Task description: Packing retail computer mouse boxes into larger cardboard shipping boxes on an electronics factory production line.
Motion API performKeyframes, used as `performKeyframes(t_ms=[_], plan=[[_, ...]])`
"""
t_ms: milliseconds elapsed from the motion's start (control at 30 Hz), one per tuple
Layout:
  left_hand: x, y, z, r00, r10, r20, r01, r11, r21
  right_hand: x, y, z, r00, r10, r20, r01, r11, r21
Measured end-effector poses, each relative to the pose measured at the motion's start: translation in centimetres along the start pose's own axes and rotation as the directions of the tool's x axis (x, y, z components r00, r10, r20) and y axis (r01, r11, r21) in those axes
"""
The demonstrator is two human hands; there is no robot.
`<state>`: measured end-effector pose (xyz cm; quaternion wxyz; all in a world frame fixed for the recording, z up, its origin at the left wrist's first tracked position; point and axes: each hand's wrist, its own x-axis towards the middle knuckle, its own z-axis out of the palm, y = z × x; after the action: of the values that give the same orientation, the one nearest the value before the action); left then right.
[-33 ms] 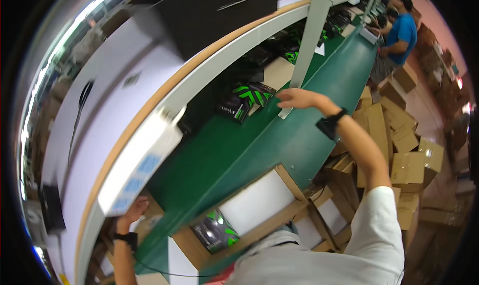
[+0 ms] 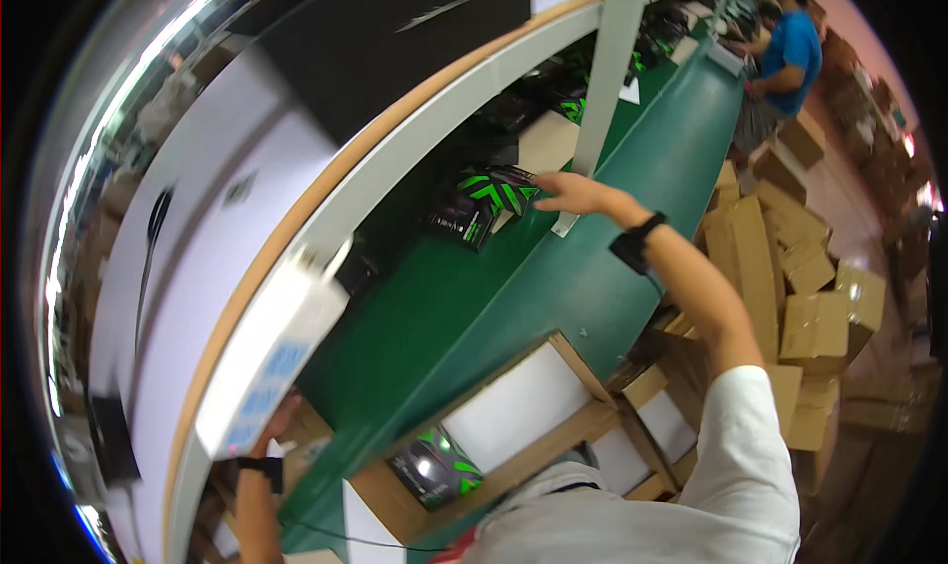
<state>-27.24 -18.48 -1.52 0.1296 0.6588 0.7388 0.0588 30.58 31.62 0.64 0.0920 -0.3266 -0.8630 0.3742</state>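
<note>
On green belt, right hand (image 2: pixel 576 195) touches black-green box (image 2: pixel 491 191).

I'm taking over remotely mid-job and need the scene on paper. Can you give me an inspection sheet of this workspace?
Surface: long green bench, mostly bare in the middle.
Job's things: black box with green stripes at the right hand's fingertips; white and blue box above the left hand.
Clutter: more black and green boxes further along; open carton holding another box.
Hands: right hand stretched out, fingers open; left hand raised, grip hidden.
Cables: thin dark cable at the near edge.
Surroundings: stacked brown cartons on the right; person in a blue shirt further along.
</note>
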Motion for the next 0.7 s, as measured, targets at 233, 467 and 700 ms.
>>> performKeyframes(t_ms=[233, 467, 700], plan=[[22.6, 4.4, 9.6, 0.983, -0.181, -0.018, 0.181, 0.983, 0.005, 7.6, 8.5, 10.9, 0.884, 0.293, -0.363, -0.298, 0.953, 0.044], [28.5, 11.0, 16.0, 0.884, -0.444, 0.145, 0.422, 0.892, 0.163, 4.7, 9.2, 14.6, 0.843, 0.192, -0.502, -0.282, 0.953, -0.110], [18.8, 13.2, 15.9, 0.967, -0.214, 0.139, 0.183, 0.961, 0.207, -5.6, 3.5, 16.6, 0.930, 0.061, -0.363, -0.199, 0.912, -0.358]])
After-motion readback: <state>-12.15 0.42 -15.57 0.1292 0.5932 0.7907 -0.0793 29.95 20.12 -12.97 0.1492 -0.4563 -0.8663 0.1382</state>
